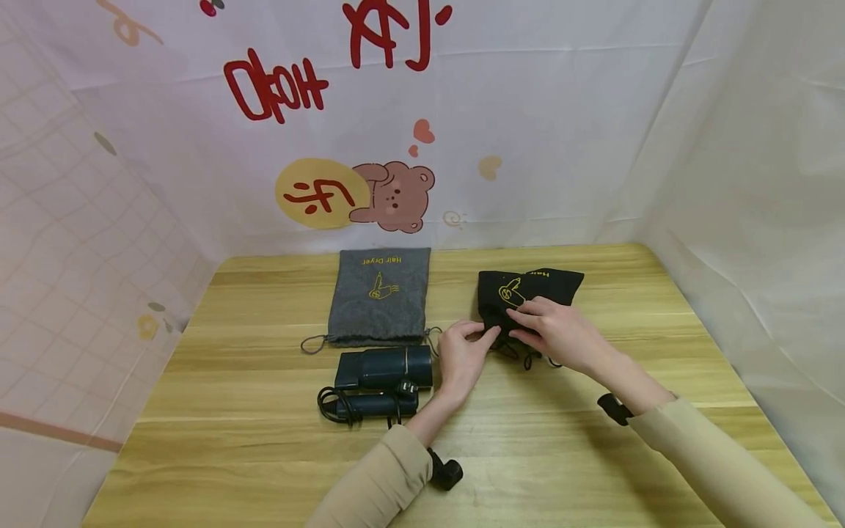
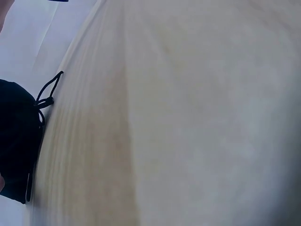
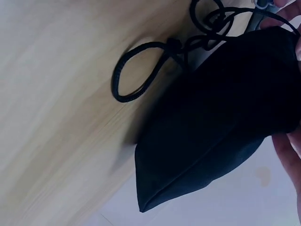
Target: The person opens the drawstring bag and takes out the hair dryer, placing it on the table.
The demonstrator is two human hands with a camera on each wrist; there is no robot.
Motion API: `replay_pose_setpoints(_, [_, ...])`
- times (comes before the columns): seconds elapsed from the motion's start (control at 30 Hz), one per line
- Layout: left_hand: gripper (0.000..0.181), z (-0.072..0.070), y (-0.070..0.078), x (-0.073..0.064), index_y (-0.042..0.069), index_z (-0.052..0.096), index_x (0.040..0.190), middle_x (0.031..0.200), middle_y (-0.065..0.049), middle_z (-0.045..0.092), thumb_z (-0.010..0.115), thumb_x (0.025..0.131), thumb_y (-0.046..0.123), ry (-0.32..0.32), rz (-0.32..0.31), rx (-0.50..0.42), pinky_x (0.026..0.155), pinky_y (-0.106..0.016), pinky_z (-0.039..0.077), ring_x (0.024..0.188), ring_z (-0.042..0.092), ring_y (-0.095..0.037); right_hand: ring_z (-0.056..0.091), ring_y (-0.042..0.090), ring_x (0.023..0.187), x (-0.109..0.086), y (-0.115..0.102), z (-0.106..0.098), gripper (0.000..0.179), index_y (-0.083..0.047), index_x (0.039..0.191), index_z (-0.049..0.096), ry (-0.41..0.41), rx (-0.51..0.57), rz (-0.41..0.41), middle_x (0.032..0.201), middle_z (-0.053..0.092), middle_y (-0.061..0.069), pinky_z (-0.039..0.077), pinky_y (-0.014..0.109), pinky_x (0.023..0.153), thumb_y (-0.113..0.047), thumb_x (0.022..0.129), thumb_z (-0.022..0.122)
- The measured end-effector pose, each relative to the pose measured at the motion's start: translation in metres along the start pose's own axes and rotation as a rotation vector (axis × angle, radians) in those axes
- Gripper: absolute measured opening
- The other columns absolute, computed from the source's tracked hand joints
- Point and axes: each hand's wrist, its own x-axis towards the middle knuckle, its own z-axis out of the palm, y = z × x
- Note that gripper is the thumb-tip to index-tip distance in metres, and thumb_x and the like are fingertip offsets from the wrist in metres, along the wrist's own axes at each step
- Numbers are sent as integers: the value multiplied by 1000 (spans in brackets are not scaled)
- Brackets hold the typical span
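A black drawstring bag (image 1: 494, 292) with yellow lettering and a hair-dryer drawing is at the back right of the table, its cord loops toward the front. At the bag's lower left edge, the left hand (image 1: 460, 359) pinches the cloth between thumb and fingers. The right hand (image 1: 557, 334) holds the same bag from the right, fingers pointing left across its front. In the right wrist view the black bag (image 3: 211, 122) bulges and its cord loops (image 3: 141, 70) hang out over the wood. Only part of the black bag (image 2: 16, 136) enters the left wrist view.
A dark blue hair dryer (image 1: 386, 369), its handle folded and cord (image 1: 339, 407) looped, lies left of the left hand. Behind it a grey drawstring bag (image 1: 376, 312) marked "Hair Dryer" lies flat. A printed white cloth (image 1: 548, 117) stands behind the wooden table (image 1: 528, 455).
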Motion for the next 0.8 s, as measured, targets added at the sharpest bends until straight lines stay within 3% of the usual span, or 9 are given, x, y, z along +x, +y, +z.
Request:
replay_pose_setpoints(0.23, [21,0,1,-2,10,86,99,97,-3,82,85,90,29,-22,-6,-8,79,-23,60,90,78,-16,65,17,75,5,0,2,19,-3,99,82,-77,37,62,86,73,4,58,30,60,-13,84,87])
replay_pose_setpoints(0.47, [37,1,6,-1,9,82,114,115,-6,80,83,90,37,-35,-12,35,93,-38,60,107,75,-25,73,23,86,13,1,0,19,-3,108,81,-121,156,195,97,78,10,61,39,69,-11,92,78])
replay_pose_setpoints(0.63, [39,4,8,1,9,81,115,116,-6,79,84,89,39,-24,-11,76,94,-41,58,108,74,-25,73,23,87,15,1,-2,19,-2,110,80,-138,199,214,98,79,10,62,42,75,-11,94,76])
replay_pose_setpoints(0.8, [30,6,9,1,11,83,108,110,-3,81,85,89,35,-2,21,131,88,-39,59,103,76,-23,73,23,88,14,1,-2,22,-1,112,80,-133,214,203,100,79,11,62,41,76,-9,93,77])
